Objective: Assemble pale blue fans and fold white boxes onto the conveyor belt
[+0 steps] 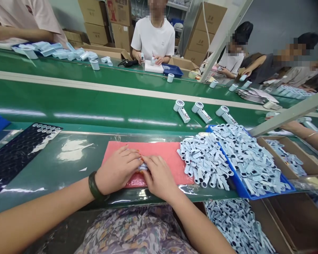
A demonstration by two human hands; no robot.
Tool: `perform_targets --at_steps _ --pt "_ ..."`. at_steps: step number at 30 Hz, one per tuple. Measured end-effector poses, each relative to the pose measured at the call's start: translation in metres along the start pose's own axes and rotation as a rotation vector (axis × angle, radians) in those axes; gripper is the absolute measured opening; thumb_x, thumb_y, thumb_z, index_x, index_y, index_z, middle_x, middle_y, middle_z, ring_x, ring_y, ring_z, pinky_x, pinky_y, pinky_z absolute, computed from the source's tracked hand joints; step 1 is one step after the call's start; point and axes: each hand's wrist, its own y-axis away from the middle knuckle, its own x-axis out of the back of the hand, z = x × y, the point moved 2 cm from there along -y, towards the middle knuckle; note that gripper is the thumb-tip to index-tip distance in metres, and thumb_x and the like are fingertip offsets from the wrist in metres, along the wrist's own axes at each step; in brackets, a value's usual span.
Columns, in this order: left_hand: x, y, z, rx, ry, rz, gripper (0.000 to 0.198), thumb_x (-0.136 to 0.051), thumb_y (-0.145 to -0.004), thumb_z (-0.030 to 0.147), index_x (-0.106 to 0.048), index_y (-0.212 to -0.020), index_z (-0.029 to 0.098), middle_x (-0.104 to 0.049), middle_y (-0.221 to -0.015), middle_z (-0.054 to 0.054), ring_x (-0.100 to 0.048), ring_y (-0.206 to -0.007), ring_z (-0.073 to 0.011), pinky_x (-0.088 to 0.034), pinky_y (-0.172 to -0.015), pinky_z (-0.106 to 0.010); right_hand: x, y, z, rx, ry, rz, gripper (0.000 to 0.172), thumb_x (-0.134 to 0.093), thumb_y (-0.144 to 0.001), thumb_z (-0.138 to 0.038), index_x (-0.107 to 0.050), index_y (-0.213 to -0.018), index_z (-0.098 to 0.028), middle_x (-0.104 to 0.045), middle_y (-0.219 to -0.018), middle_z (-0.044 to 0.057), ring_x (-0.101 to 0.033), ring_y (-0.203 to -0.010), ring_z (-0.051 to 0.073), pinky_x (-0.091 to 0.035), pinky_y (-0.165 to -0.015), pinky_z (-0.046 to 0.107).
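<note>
1. the small pale part (143, 167) sits between your two hands, over the pink mat (171, 151); your fingers hide most of it.
2. it should be light and stiff, with a smooth face that may slide or scuff; best held by its edges, thumb opposing fingers.
3. your left hand (118, 168) comes in palm down, fingers bent and closed on the part.
4. your right hand (159, 175) grips from the other side, thumb nearer you, forearm angled inward.
5. right of that hand, similar parts (201, 160) lie heaped on the bench (60, 176).
</note>
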Motion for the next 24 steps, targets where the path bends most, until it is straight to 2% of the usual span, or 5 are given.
perform_targets --at_steps 5,9,14,21,24 --pt "0.005 -0.003 -0.004 -0.037 -0.037 -0.021 0.023 -0.048 -0.098 0.023 -0.063 -0.115 0.017 -0.068 -0.115 -0.012 -0.058 -0.115 -0.0325 -0.047 -0.1 -0.053 0.01 0.004 0.001 -0.011 -0.093 0.035 0.042 -0.055 -0.098 -0.026 -0.05 -0.139 -0.022 -0.061 -0.13 0.007 -0.052 -0.116 0.023 -0.045 -0.104 0.04" --pt "0.006 -0.014 -0.029 -0.073 -0.087 -0.057 0.027 -0.045 -0.093 0.015 -0.065 -0.11 0.023 -0.07 -0.106 -0.01 -0.063 -0.101 -0.0302 -0.047 -0.097 -0.056 0.04 0.009 0.025 -0.107 0.092 0.252 0.033 -0.056 -0.098 -0.027 -0.058 -0.13 -0.019 -0.059 -0.133 0.01 -0.049 -0.122 0.025 -0.039 -0.108 0.045" --pt "0.015 -0.069 -0.107 -0.134 -0.151 -0.029 0.035 -0.043 -0.08 0.006 -0.066 -0.1 0.024 -0.07 -0.111 -0.01 -0.053 -0.127 -0.0353 -0.033 -0.111 -0.066 0.071 0.006 0.062 -0.427 0.463 0.367 0.027 -0.06 -0.095 -0.029 -0.063 -0.118 -0.017 -0.06 -0.128 0.015 -0.049 -0.116 0.035 -0.041 -0.096 0.055" --pt "-0.001 -0.169 -0.221 0.068 -0.357 0.012 0.037 -0.035 -0.088 0.002 -0.069 -0.088 0.017 -0.061 -0.134 -0.011 -0.03 -0.147 -0.0351 -0.014 -0.115 -0.074 0.067 -0.016 0.068 -0.504 0.634 0.261 0.016 -0.063 -0.093 -0.028 -0.065 -0.105 -0.019 -0.066 -0.102 0.011 -0.055 -0.099 0.032 -0.039 -0.089 0.056" --pt "-0.021 -0.181 -0.239 0.147 -0.315 -0.043 0.041 -0.04 -0.087 0.003 -0.073 -0.103 0.02 -0.06 -0.136 -0.016 -0.044 -0.138 -0.0389 -0.029 -0.111 -0.07 0.067 -0.017 0.07 -0.534 0.637 0.231 0.019 -0.064 -0.092 -0.021 -0.065 -0.111 -0.022 -0.068 -0.101 0.01 -0.059 -0.098 0.031 -0.04 -0.09 0.054"
